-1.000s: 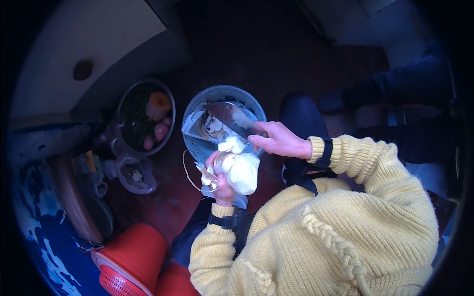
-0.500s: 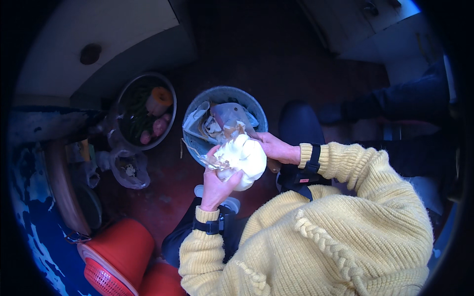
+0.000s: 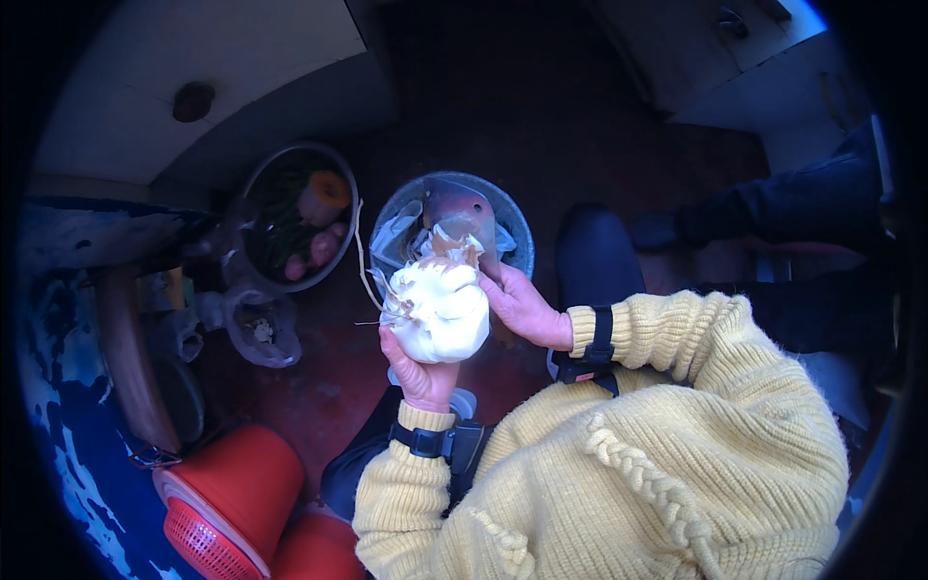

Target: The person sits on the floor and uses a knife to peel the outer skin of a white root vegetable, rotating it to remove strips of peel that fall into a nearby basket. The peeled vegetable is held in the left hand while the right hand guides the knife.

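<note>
Roughly mid-frame, a bulky white vegetable head (image 3: 440,319) rests in the left hand (image 3: 422,379), which cups it from below, fingers mostly hidden. The head is nearly round, so its long axis is hard to tell; ragged, brownish layers face the top of the frame. At its right, the right hand (image 3: 525,307) appears closed around the hidden handle of a broad knife (image 3: 456,206), whose blade points up and slightly left over the bucket (image 3: 512,215).
</note>
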Tool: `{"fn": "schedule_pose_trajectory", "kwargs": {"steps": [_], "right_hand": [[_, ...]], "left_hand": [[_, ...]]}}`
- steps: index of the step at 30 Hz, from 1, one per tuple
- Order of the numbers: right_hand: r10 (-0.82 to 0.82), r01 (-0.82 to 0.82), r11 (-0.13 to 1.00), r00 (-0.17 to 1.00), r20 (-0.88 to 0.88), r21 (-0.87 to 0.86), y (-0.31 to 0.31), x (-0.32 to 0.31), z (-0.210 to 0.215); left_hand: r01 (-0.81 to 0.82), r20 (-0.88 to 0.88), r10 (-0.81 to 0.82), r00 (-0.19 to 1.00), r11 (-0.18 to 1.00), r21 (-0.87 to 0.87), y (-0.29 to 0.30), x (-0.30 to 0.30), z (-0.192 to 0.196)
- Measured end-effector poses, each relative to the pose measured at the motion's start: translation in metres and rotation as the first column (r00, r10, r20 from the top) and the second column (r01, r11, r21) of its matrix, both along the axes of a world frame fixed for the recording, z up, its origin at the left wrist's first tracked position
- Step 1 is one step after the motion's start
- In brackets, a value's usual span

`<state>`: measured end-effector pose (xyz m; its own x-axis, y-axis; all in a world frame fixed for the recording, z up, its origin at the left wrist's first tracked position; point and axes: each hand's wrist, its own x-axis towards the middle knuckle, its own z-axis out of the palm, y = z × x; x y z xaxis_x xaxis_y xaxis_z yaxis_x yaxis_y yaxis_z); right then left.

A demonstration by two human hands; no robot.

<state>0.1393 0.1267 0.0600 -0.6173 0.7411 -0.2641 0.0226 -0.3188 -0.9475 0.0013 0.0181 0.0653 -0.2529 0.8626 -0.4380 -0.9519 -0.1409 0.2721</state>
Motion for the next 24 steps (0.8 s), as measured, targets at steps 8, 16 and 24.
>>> {"fn": "schedule_pose_trajectory", "kwargs": {"steps": [8,16,24], "right_hand": [[0.13,-0.2,0.927,0.965,0.229,0.318,0.029,0.014,0.014],[0.033,-0.166,0.787,0.973,0.228,0.594,0.057,0.031,0.042],[0.225,-0.323,0.514,0.945,0.238,0.795,0.038,0.044,0.068]], "left_hand": [[0.184,0.013,-0.184,0.983,0.982,0.044,-0.004,-0.018,-0.002],[0.067,0.034,-0.065,0.997,0.995,-0.068,-0.013,-0.028,-0.025],[0.038,0.013,-0.037,0.999,0.99,-0.137,-0.015,-0.03,-0.034]]}}
